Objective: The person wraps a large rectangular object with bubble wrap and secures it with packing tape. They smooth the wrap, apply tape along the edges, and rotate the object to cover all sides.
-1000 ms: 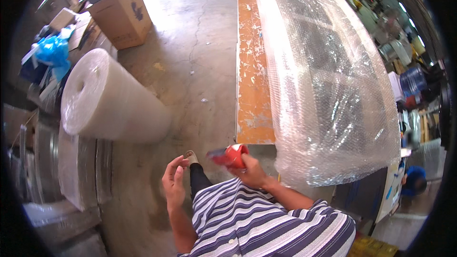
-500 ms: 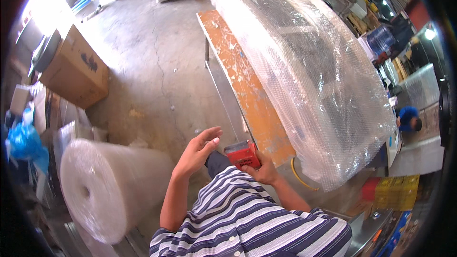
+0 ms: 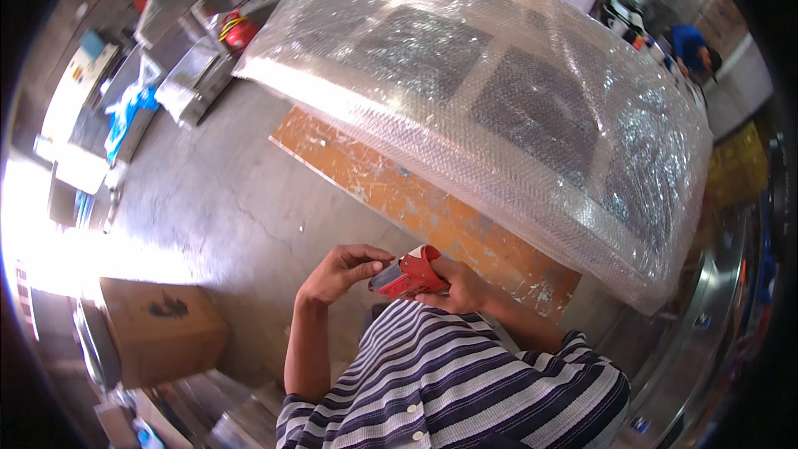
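A red tape dispenser (image 3: 409,274) is held in front of my striped shirt. My right hand (image 3: 462,287) grips its handle from the right. My left hand (image 3: 342,271) reaches in from the left, fingertips pinching at the dispenser's front end. Just beyond both hands, a large flat object wrapped in bubble wrap (image 3: 507,108) lies on a worn orange table top (image 3: 416,204).
A cardboard box (image 3: 158,328) stands on the concrete floor at lower left. Metal cabinets (image 3: 199,75) and blue plastic (image 3: 125,112) sit at upper left. A person in blue (image 3: 690,48) works at upper right. A steel counter (image 3: 706,324) runs along the right.
The view has swung round, so the wrapped object now lies across the top. My left hand, raised and open before, has come down onto the front of the tape dispenser.
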Action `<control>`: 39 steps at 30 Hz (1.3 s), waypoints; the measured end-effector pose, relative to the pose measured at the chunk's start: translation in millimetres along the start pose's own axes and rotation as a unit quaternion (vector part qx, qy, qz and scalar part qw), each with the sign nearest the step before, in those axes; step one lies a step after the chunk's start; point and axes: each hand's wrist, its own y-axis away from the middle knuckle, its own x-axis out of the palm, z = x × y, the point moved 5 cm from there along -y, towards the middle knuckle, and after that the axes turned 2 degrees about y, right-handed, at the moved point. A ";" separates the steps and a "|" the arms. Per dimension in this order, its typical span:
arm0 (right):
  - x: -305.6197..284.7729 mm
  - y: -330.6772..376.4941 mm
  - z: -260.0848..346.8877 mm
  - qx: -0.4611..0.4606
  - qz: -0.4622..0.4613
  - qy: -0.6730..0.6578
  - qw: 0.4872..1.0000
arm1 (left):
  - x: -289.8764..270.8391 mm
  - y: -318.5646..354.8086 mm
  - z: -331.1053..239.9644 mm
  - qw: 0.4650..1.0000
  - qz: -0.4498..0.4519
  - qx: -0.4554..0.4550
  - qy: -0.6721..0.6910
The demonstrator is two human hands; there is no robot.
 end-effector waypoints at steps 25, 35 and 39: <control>85.3 -179.8 41.4 0.092 -0.467 0.291 0.830 | -129.5 -204.9 -121.7 0.774 0.583 0.001 -0.246; 134.1 -146.9 32.3 0.239 -0.515 0.142 0.811 | -80.5 -183.6 -111.2 0.766 0.522 0.138 -0.349; 137.1 -145.1 24.0 0.279 -0.516 0.086 0.805 | -67.3 -189.5 -117.2 0.751 0.521 0.154 -0.374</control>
